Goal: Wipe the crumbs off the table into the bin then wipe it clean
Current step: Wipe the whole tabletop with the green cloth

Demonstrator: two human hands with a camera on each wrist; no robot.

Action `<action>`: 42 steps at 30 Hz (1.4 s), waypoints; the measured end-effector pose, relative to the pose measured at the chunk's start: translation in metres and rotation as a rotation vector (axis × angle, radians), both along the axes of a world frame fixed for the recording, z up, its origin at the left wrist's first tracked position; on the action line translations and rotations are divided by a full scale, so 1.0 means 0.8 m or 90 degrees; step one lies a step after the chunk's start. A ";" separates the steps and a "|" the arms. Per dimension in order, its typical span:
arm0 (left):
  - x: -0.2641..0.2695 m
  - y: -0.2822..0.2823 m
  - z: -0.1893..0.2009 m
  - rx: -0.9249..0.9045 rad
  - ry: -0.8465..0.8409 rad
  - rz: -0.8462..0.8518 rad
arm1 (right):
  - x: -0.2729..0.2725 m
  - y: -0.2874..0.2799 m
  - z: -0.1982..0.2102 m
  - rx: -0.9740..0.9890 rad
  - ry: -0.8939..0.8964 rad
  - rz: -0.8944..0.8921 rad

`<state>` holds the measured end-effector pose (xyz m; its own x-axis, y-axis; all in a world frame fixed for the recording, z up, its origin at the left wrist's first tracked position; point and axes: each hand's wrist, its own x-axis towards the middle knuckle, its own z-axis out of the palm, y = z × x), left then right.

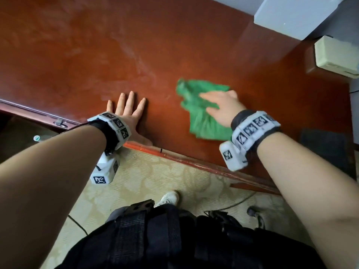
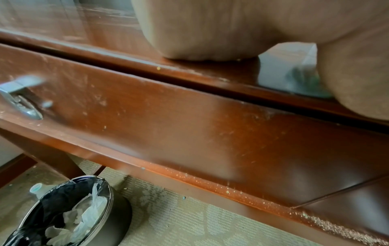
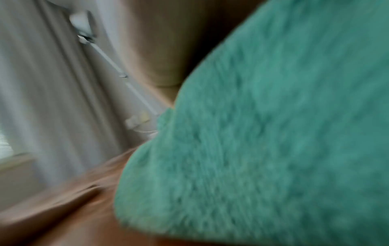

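My right hand (image 1: 217,107) presses flat on a green cloth (image 1: 200,109) spread on the red-brown table (image 1: 97,55); the cloth (image 3: 263,133) fills the blurred right wrist view. My left hand (image 1: 126,107) rests flat on the table with straight, spread fingers, near the front edge, left of the cloth. A round bin (image 2: 69,214) with a black liner and crumpled white paper stands on the floor under the table's left part. Fine crumbs (image 2: 305,214) lie along the lower ledge of the table front. Faint streaks mark the tabletop.
A grey box (image 1: 295,14) and a cream device (image 1: 336,55) stand at the table's far right, a dark pad (image 1: 326,144) at the near right. A drawer front with a metal handle (image 2: 19,99) faces the patterned carpet (image 1: 155,181), where cables lie.
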<state>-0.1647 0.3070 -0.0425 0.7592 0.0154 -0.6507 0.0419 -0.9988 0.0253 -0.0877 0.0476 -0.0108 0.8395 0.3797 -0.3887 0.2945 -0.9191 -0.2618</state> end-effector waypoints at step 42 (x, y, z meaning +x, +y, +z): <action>0.023 0.236 0.005 0.006 0.024 0.101 | 0.025 0.209 -0.027 -0.107 -0.009 -0.244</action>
<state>-0.1464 0.4960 -0.0384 0.7220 0.1394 -0.6777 0.1993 -0.9799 0.0108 -0.0678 0.2149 -0.0321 0.9134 -0.0291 -0.4059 -0.0745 -0.9925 -0.0965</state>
